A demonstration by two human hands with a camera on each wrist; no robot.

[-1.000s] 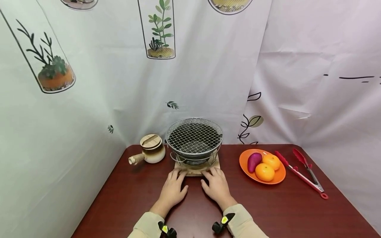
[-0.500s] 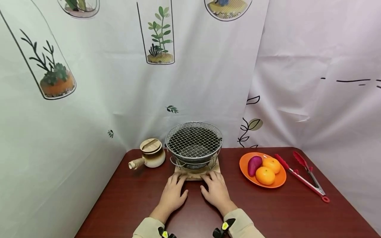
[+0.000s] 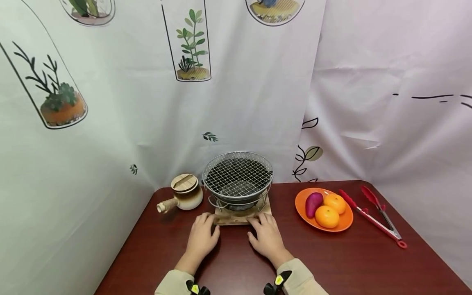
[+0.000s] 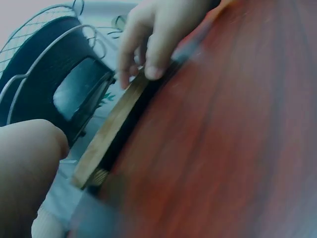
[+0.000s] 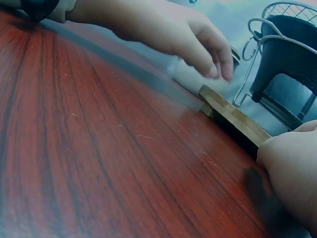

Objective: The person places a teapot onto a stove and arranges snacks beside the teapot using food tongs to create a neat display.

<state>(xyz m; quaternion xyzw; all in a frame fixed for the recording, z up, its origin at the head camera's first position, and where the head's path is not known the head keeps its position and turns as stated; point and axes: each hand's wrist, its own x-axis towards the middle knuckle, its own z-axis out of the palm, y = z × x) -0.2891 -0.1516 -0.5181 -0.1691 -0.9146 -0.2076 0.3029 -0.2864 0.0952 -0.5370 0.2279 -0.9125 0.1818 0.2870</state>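
Note:
A round charcoal grill (image 3: 237, 184) with a wire mesh top stands on a wooden board (image 3: 233, 221) at the table's back middle. My left hand (image 3: 200, 235) hovers by the board's front left corner, fingers loosely bent; the right wrist view shows its fingertips slightly apart from the wood. On the front right corner rest the fingers of my right hand (image 3: 268, 237), thumb (image 4: 154, 72) by the front edge in the left wrist view. Neither hand appears to grip anything.
Left of the grill is a side-handled clay pot (image 3: 188, 196) with a wooden lid. To the right, an orange plate (image 3: 344, 225) carries a purple sweet potato (image 3: 314, 204) and two oranges (image 3: 327, 216). Red-tipped tongs (image 3: 383, 227) lie beyond it.
My left hand has come off the board and shifted a little to the left. The right hand stays on its corner. The head view has tilted and turned slightly.

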